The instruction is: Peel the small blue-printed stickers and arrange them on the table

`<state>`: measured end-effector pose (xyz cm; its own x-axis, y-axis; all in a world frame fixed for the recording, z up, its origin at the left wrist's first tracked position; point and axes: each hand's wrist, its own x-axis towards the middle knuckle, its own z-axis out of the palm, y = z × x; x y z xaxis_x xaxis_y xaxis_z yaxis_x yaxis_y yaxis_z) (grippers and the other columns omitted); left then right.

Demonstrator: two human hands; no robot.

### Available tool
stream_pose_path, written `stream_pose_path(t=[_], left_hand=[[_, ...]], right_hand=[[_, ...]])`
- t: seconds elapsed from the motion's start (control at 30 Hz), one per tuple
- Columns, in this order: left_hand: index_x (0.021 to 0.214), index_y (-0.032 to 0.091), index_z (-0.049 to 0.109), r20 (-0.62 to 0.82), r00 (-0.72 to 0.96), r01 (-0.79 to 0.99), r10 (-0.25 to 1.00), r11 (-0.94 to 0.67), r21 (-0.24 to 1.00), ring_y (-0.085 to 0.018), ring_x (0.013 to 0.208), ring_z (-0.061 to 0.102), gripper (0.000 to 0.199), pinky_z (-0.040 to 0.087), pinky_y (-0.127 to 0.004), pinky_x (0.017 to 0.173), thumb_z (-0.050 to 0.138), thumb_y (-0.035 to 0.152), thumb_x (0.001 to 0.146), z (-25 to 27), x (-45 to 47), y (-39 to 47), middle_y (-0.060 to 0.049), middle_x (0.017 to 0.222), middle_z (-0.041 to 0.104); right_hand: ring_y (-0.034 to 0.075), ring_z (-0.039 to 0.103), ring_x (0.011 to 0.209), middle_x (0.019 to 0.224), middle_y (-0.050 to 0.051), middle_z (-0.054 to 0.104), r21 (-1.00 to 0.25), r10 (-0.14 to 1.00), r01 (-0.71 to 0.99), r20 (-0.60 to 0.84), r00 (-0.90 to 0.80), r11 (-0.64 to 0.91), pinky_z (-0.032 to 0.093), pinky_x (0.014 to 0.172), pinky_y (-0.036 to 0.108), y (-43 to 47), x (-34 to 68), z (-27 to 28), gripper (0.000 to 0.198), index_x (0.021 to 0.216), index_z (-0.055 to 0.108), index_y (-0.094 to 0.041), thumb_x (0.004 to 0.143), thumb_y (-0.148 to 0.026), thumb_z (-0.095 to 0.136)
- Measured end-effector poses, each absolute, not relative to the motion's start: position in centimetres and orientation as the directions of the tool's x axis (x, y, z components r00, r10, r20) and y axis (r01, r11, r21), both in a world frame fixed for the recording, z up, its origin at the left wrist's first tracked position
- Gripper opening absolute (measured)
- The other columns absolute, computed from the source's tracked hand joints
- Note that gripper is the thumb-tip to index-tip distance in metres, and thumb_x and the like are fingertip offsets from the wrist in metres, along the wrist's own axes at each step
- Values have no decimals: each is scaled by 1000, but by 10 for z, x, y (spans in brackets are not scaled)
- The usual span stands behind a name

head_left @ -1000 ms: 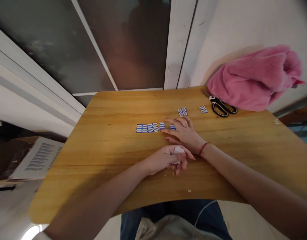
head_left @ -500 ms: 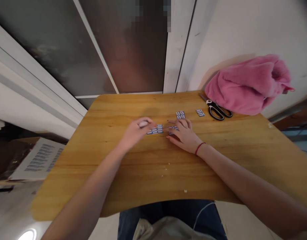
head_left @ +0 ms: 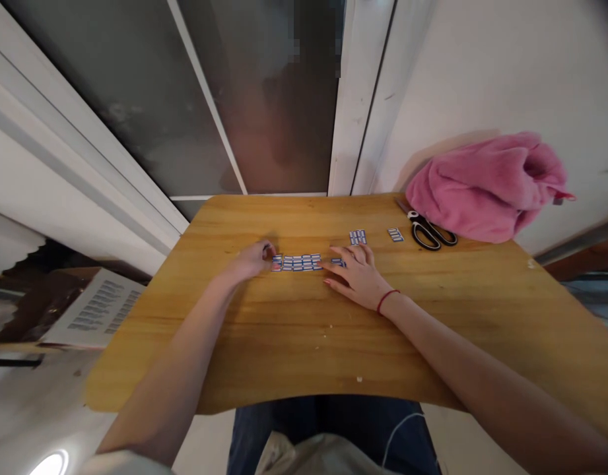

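A row of small white paper labels with blue borders [head_left: 302,262] lies on the wooden table. At its left end is my left hand [head_left: 254,260], fingers curled, with thumb and index finger on the end label piece [head_left: 277,259]. My right hand [head_left: 358,274], wearing a red cord at the wrist, rests palm down with fingers spread. Its fingertips touch the right end of the row and partly cover another label piece [head_left: 338,262]. Just beyond those fingers is a block of labels [head_left: 357,237], and a smaller label piece [head_left: 395,235] lies farther right.
Black-handled scissors [head_left: 426,231] lie at the back right beside a pink plush cloth [head_left: 486,185] against the wall. Small white scraps [head_left: 360,379] dot the table [head_left: 264,349] near its front edge. A cardboard box [head_left: 96,310] stands left of the table, and a glass-paned door [head_left: 278,132] is behind.
My left hand has moved left along the row to its end, uncovering more labels. The right hand stays nearly in place. The whole view has shifted slightly.
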<state>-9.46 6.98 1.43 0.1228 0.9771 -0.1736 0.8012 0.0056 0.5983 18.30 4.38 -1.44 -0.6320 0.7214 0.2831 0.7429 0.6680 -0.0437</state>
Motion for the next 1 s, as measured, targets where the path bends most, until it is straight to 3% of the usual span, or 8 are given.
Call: stream_pose_path(t=[0.13, 0.3, 0.5, 0.67, 1.0], left_hand=[[70, 17, 56, -199, 151, 801, 968, -2, 599, -13, 60, 41, 19, 27, -25, 56, 58, 35, 64, 27, -102, 68, 2, 61, 45], [80, 17, 61, -249, 300, 768, 921, -79, 635, -13, 64, 43, 24, 29, -25, 60, 54, 36, 68, 45, -95, 76, 1, 66, 51], [78, 17, 61, -277, 394, 808, 876, -187, 559, -12, 62, 41, 20, 28, -24, 58, 56, 32, 67, 37, -82, 102, 2, 64, 46], [87, 18, 61, -266, 386, 823, 883, -199, 533, -12, 63, 41, 31, 30, -23, 58, 64, 36, 62, 34, -86, 106, 3, 68, 46], [71, 16, 58, -337, 369, 856, 866, -175, 487, -13, 61, 41, 23, 30, -24, 58, 59, 38, 64, 31, -86, 97, 2, 63, 48]], right_hand=[[27, 34, 123, 135, 9, 43, -58, 717, 737, 295, -632, 674, 12, 106, 56, 43, 182, -14, 44, 124, 55, -32, 92, -51, 32], [27, 34, 123, 135, 10, 43, -64, 720, 740, 302, -625, 670, 12, 106, 57, 44, 182, -15, 43, 124, 56, -33, 92, -51, 33], [28, 33, 123, 135, 9, 43, -82, 718, 734, 304, -626, 675, 11, 105, 57, 44, 182, -17, 43, 124, 55, -34, 92, -52, 34], [27, 34, 121, 133, 9, 44, -102, 717, 727, 301, -629, 679, 12, 104, 57, 44, 182, -16, 43, 124, 56, -33, 92, -52, 34], [28, 34, 120, 133, 11, 45, -116, 718, 726, 318, -620, 678, 13, 103, 56, 43, 181, -19, 46, 123, 57, -31, 92, -52, 32]])
